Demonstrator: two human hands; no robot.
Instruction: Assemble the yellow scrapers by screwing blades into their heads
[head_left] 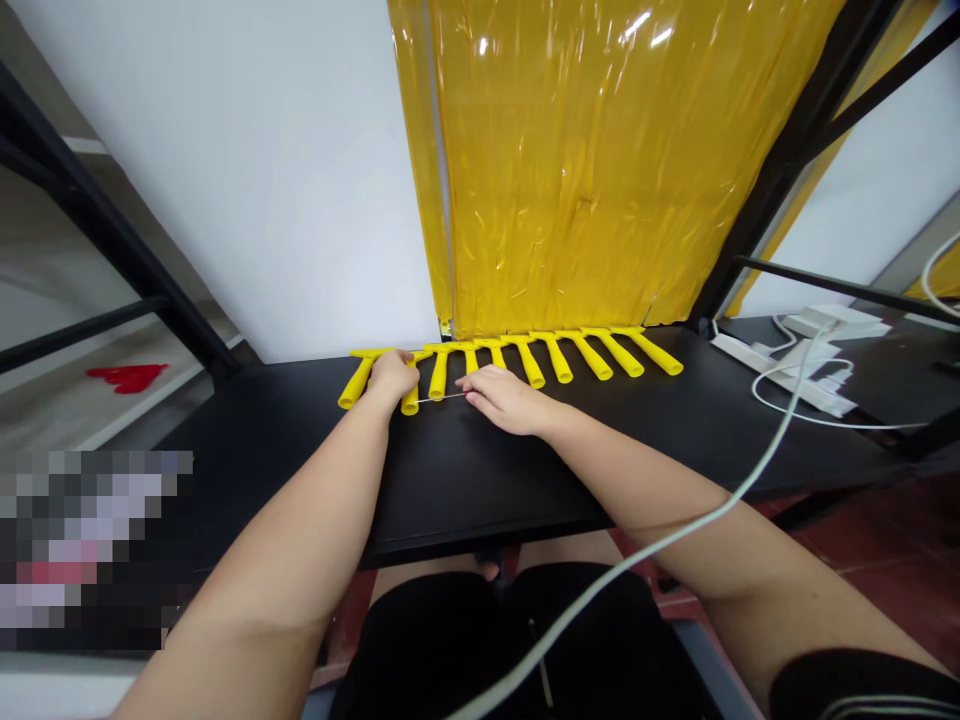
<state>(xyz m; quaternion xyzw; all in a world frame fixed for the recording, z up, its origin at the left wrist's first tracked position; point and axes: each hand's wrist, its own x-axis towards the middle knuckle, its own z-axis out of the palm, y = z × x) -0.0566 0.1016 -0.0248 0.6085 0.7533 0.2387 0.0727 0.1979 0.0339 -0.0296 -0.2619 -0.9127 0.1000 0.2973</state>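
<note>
Yellow curtain (592,190): hangs behind the work area; black table (480,480): serves as the support surface; row of yellow handles (594,360): lies along the back of the table, crossbars toward the curtain, open ends toward the person. Right hand (508,400): just in front of the row, fingers pinched together on a thin stick (447,396); left hand (391,377): fingers closed over the second handle (409,402) from the left. The stick points leftward, tip near the second handle's open end; whether it touches or enters cannot be told.

The step appears to be fine work at that open end; press the handle flat, so that it cannot roll; rest the right wrist to steady the tip; guide the stick with light finger movement, since a thin shaft may bend; avoid nudging the neighbouring handles (439,376) out of line.
</note>
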